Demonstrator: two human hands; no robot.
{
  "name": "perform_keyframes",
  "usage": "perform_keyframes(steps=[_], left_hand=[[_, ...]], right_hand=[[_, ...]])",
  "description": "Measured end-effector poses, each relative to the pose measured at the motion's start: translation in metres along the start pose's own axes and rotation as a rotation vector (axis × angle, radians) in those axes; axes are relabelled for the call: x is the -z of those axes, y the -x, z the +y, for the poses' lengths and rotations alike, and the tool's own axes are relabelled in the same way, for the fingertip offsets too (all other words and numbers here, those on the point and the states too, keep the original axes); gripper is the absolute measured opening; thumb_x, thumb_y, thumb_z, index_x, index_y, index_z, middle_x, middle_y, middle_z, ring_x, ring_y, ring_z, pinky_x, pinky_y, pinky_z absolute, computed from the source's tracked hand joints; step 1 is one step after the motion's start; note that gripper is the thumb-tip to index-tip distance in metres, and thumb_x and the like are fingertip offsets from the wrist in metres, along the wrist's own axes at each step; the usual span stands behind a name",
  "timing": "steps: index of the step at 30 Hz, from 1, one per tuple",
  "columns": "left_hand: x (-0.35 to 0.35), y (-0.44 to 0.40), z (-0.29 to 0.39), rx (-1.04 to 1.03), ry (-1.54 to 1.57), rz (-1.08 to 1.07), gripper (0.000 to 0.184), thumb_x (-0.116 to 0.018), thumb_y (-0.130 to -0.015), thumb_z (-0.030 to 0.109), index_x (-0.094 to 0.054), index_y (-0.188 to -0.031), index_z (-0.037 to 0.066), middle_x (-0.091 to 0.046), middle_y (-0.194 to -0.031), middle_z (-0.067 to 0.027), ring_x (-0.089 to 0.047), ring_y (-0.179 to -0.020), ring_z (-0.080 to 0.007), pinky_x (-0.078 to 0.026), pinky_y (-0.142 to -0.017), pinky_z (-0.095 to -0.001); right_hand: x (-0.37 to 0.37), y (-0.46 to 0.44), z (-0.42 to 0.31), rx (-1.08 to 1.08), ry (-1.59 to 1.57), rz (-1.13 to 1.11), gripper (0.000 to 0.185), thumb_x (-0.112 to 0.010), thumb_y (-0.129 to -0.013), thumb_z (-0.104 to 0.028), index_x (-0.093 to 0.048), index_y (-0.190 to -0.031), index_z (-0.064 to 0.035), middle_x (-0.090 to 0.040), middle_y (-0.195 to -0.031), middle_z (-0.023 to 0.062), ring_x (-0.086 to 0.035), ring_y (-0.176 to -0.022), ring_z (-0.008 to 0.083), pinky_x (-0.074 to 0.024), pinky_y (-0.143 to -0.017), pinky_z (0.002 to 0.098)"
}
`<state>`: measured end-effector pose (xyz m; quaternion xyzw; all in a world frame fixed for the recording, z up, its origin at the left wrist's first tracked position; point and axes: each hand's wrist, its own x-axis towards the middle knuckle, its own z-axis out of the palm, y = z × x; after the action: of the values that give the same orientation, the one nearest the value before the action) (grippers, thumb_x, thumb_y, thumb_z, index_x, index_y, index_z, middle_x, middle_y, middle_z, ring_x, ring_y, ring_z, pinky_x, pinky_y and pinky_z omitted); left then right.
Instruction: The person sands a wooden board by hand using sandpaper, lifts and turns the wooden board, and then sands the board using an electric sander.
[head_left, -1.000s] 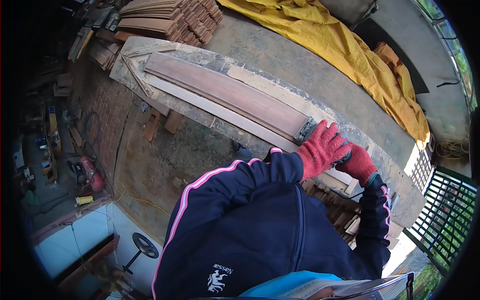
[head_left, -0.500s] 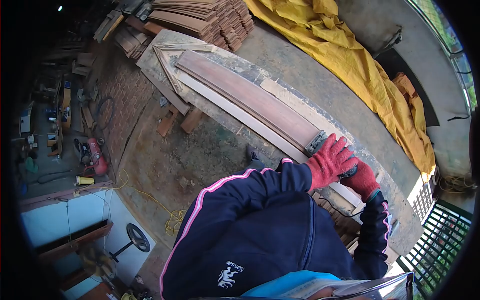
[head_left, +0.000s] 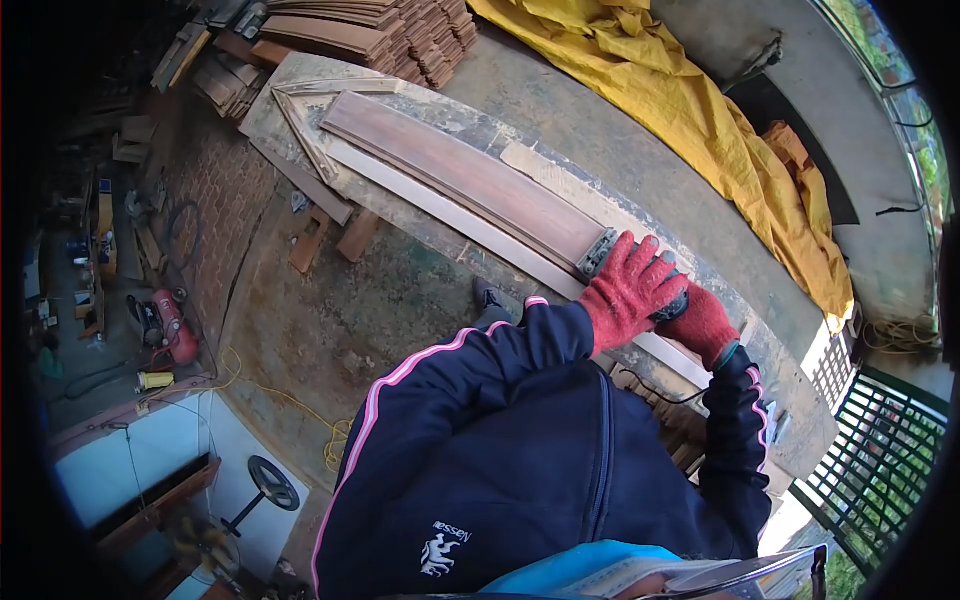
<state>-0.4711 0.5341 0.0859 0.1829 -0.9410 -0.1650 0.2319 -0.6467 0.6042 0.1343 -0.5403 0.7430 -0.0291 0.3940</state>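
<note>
Both my hands wear red gloves and grip a corded power sander (head_left: 598,252), dark with a grey-green front end. My left hand (head_left: 632,295) lies over its top, fingers wrapped around the front part. Behind it, my right hand (head_left: 703,322) closes on the rear of the tool, which is mostly hidden by the gloves. The sander rests on the near end of a long reddish-brown wooden plank (head_left: 460,175) with a moulded edge. Alongside the plank lies a pale strip of wood (head_left: 455,213).
The worktable (head_left: 420,235) carries thin wooden pieces (head_left: 308,135) at its far end. Stacked boards (head_left: 420,45) stand beyond it, and a yellow tarp (head_left: 690,110) lies to the right. A red compressor (head_left: 175,325) and a yellow cord (head_left: 285,400) are on the left.
The whole scene has shifted slightly left and up in view as my head moved. My hands and the sander keep about the same place at the plank's near end.
</note>
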Motion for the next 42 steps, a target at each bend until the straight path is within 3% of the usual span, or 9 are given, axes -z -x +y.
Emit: perform_keyframes(steps=[16, 18, 21, 23, 28, 30, 32, 34, 42], left_hand=[[0.03, 0.021, -0.054, 0.048, 0.0, 0.101, 0.085, -0.079, -0.065, 0.043, -0.047, -0.139, 0.019, -0.045, -0.14, -0.0129, -0.036, -0.136, -0.0428, -0.021, -0.113, -0.0666], [0.043, 0.027, -0.068, 0.021, 0.16, 0.101, 0.082, -0.079, -0.066, 0.046, -0.051, -0.137, 0.017, -0.046, -0.141, -0.0131, -0.035, -0.138, -0.0418, -0.02, -0.115, -0.0643], [0.058, 0.037, -0.096, 0.084, 0.315, 0.221, 0.071, -0.074, -0.081, 0.042, -0.051, -0.139, 0.008, -0.046, -0.145, -0.0181, -0.036, -0.138, -0.0439, -0.024, -0.116, -0.0558], [0.052, 0.05, -0.115, 0.27, 0.419, 0.322, 0.058, -0.069, -0.09, 0.019, -0.048, -0.141, 0.001, -0.048, -0.143, -0.0206, -0.042, -0.136, -0.0371, -0.034, -0.113, -0.0416], [0.066, 0.067, -0.147, 0.8, 1.063, 0.318, 0.047, -0.058, -0.1, 0.013, -0.046, -0.143, -0.002, -0.053, -0.138, -0.0107, -0.05, -0.122, -0.0165, -0.039, -0.105, -0.0293], [0.071, 0.079, -0.175, 0.781, 0.89, 0.255, 0.045, -0.049, -0.105, 0.025, -0.048, -0.141, 0.0, -0.054, -0.134, -0.0075, -0.05, -0.119, -0.0153, -0.04, -0.102, -0.0296], [0.079, 0.081, -0.194, 0.858, 1.228, 0.348, 0.046, -0.044, -0.106, 0.035, -0.054, -0.136, 0.003, -0.055, -0.131, -0.0065, -0.054, -0.112, -0.0158, -0.043, -0.098, -0.03], [0.105, 0.079, -0.2, 0.967, 1.206, 0.29, 0.05, -0.046, -0.104, 0.043, -0.056, -0.134, 0.004, -0.058, -0.119, -0.0075, -0.058, -0.103, -0.0159, -0.05, -0.087, -0.0307], [0.148, 0.078, -0.179, 0.866, 1.118, 0.153, 0.047, -0.051, -0.102, 0.038, -0.058, -0.131, 0.002, -0.062, -0.11, -0.0052, -0.063, -0.091, -0.0134, -0.053, -0.073, -0.0275]], right_hand=[[-0.003, -0.038, -0.055, 0.056, -0.01, -0.012, 0.062, -0.08, -0.071, -0.043, -0.062, -0.122, -0.013, -0.068, -0.115, 0.0174, -0.064, -0.108, 0.0381, -0.0504, -0.093, 0.0438], [-0.001, -0.04, -0.071, 0.032, -0.068, -0.003, 0.061, -0.08, -0.07, -0.044, -0.063, -0.121, -0.0126, -0.069, -0.112, 0.0183, -0.064, -0.107, 0.0389, -0.0505, -0.092, 0.0443], [0.001, -0.049, -0.086, 0.036, -0.075, -0.005, 0.055, -0.075, -0.072, -0.036, -0.063, -0.119, -0.0114, -0.069, -0.108, 0.0198, -0.064, -0.104, 0.0401, -0.0511, -0.09, 0.0443], [-0.005, -0.06, -0.09, 0.057, -0.084, -0.002, 0.05, -0.072, -0.071, -0.03, -0.063, -0.117, -0.0108, -0.07, -0.106, 0.0205, -0.064, -0.102, 0.0405, -0.0514, -0.089, 0.0446], [-0.017, -0.079, -0.12, 0.076, -0.114, 0.046, 0.036, -0.066, -0.07, -0.02, -0.069, -0.104, -0.0071, -0.07, -0.096, 0.0222, -0.067, -0.095, 0.0416, -0.0533, -0.081, 0.0477], [-0.021, -0.085, -0.139, 0.015, -0.098, 0.079, 0.03, -0.064, -0.07, -0.018, -0.072, -0.096, -0.0051, -0.071, -0.091, 0.0224, -0.068, -0.09, 0.0409, -0.0543, -0.078, 0.0479], [-0.035, -0.098, -0.149, 0.044, -0.126, 0.099, 0.027, -0.065, -0.07, -0.018, -0.074, -0.092, -0.0041, -0.07, -0.089, 0.0226, -0.069, -0.089, 0.0399, -0.0548, -0.077, 0.0476], [-0.043, -0.102, -0.165, 0.066, -0.153, 0.127, 0.027, -0.067, -0.07, -0.02, -0.074, -0.09, -0.0043, -0.071, -0.088, 0.022, -0.069, -0.088, 0.0396, -0.0549, -0.076, 0.0485], [-0.045, -0.07, -0.161, 0.122, -0.228, 0.128, 0.039, -0.071, -0.07, -0.026, -0.07, -0.104, -0.0072, -0.071, -0.096, 0.0205, -0.069, -0.094, 0.0388, -0.0544, -0.082, 0.0485]])
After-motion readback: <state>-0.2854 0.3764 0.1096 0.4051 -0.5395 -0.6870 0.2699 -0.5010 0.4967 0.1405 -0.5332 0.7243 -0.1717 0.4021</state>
